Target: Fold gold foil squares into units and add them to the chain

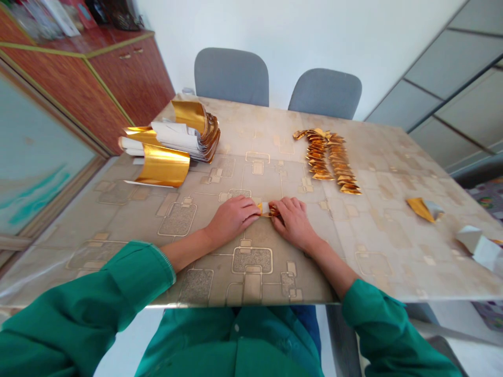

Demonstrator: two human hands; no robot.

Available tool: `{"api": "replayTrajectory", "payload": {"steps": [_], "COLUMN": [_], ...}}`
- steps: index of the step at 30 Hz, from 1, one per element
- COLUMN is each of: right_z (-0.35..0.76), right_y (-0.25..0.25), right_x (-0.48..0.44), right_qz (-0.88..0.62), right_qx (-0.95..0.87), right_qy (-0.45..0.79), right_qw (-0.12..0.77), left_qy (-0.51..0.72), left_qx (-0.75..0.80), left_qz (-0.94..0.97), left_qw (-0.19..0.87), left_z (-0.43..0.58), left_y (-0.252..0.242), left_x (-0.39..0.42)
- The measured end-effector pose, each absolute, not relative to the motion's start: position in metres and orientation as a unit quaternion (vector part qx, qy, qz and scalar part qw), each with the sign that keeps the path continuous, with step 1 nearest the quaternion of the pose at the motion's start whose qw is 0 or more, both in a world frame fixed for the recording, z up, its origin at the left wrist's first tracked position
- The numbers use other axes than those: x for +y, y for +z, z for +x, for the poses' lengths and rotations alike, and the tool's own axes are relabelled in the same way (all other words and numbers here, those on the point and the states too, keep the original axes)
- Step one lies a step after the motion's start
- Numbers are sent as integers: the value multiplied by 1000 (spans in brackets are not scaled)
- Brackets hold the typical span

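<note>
Near the middle of the table, my left hand (234, 217) and my right hand (293, 220) face each other with their fingers closed on a small piece of gold foil paper (265, 209). A little of its gold and white surface shows between the fingertips; the rest is hidden under both hands. Beyond my right hand lie two rows of folded gold paper pieces (317, 157), packed close together. To the left of my left hand, a curled gold sheet (163, 165) lies beside a stack of gold and white paper (184, 136).
A crumpled gold and white paper piece (424, 209) and a white paper scrap (477, 246) lie at the table's right side. Two grey chairs (231, 76) stand behind the patterned table (220, 283). A wooden cabinet (129, 78) is at the back left.
</note>
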State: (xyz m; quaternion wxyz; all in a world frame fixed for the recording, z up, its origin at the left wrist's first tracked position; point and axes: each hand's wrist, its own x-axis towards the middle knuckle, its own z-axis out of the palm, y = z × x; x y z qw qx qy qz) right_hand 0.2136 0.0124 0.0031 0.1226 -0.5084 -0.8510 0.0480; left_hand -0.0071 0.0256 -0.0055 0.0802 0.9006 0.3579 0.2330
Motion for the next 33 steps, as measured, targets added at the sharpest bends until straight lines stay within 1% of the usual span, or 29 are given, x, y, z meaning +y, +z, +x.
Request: {"api": "replayTrajectory", "payload": {"steps": [6,9,11,15,19,30,33], "right_z": [223,226,226,223,219,210,208], "right_y": [5,4,3,5,8,7,4], "right_x": [12,12,13,16,21,24,24], "right_qz": [-476,-478,-487,-498,-519,-564,-567], "right_qx": [-855,-846,-839,-837,-827,-803,-802], "right_qy": [103,104,103,116,132,97,71], "right_qw": [177,211,219,195,170,167,172], "left_qy": [213,207,207,221,250,274,268], "left_qx": [384,399,402,411,430,466,481], "left_qz": [895,890,888,878,856,816,812], "left_qw": [80,80,84,103,144,203,193], "left_z": [-7,-7,-7,-7,-6,-5,-4], "left_y": [-4,-4,-5,-6,-4,0,1], "left_x": [26,25,25,29,34,35,35]}}
